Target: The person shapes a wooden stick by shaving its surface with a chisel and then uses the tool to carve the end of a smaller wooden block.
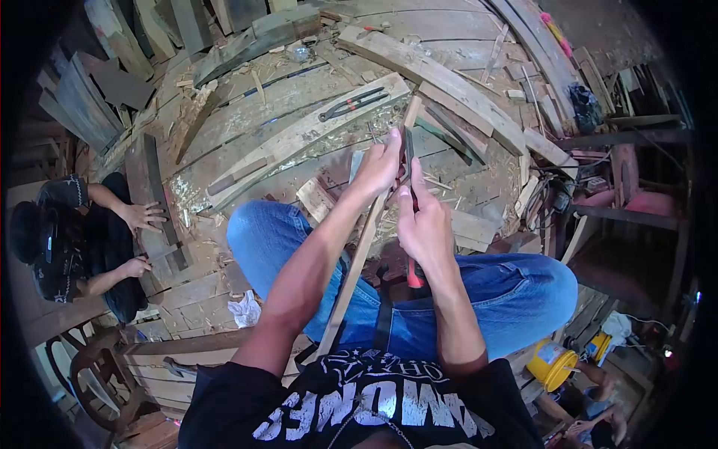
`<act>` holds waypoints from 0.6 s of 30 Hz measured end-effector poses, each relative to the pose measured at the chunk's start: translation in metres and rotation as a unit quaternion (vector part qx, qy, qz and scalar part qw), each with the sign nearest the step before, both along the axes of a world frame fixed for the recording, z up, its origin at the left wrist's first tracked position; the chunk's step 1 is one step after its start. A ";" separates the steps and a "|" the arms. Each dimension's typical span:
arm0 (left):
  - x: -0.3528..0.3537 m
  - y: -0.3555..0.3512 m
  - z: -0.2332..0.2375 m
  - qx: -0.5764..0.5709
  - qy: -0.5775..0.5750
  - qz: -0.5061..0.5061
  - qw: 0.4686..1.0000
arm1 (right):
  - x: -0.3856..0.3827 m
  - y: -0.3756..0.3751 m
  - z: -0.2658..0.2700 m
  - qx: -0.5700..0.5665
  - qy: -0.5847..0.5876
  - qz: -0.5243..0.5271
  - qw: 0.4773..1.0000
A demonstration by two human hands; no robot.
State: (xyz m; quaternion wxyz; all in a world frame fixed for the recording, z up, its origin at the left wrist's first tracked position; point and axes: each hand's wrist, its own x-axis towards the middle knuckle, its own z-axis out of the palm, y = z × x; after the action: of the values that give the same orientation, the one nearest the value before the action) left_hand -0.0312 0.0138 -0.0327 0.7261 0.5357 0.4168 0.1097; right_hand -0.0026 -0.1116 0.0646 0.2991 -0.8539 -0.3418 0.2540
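Black shirt point(374, 400); left hand point(380, 166) closed on wooden strip point(357, 266); right hand point(428, 224) gripping red-ended tool point(413, 277); slack grip could let tool gouge strip.

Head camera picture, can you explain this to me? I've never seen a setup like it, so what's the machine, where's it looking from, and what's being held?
There is no machine: a person works with two bare hands. The single picture comes from a camera on their head, looking forward and down, so the wide view curves at its edges. The left hand holds a long wooden strip, and the right hand grips a dark tool with a red end, laid along it; its exact type is unclear. On the plank floor are wood scraps and shavings, and a pair of pincers rests on a pale board. Another person is at the picture's left.
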 end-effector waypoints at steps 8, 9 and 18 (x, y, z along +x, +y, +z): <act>0.001 -0.004 0.017 -0.120 -0.038 0.000 0.992 | 0.000 -0.008 -0.003 -0.021 -0.014 -0.017 1.000; 0.002 -0.003 0.015 -0.113 -0.045 0.000 0.993 | -0.001 -0.008 -0.002 -0.039 -0.019 -0.010 0.999; 0.006 0.000 0.000 0.055 0.067 -0.032 0.996 | -0.008 -0.004 -0.020 -0.001 -0.078 0.019 0.997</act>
State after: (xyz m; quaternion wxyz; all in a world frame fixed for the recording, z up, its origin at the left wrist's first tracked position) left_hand -0.0255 0.0142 -0.0332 0.6690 0.5943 0.4403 0.0735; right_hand -0.0103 -0.1152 0.0444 0.2659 -0.8647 -0.3803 0.1922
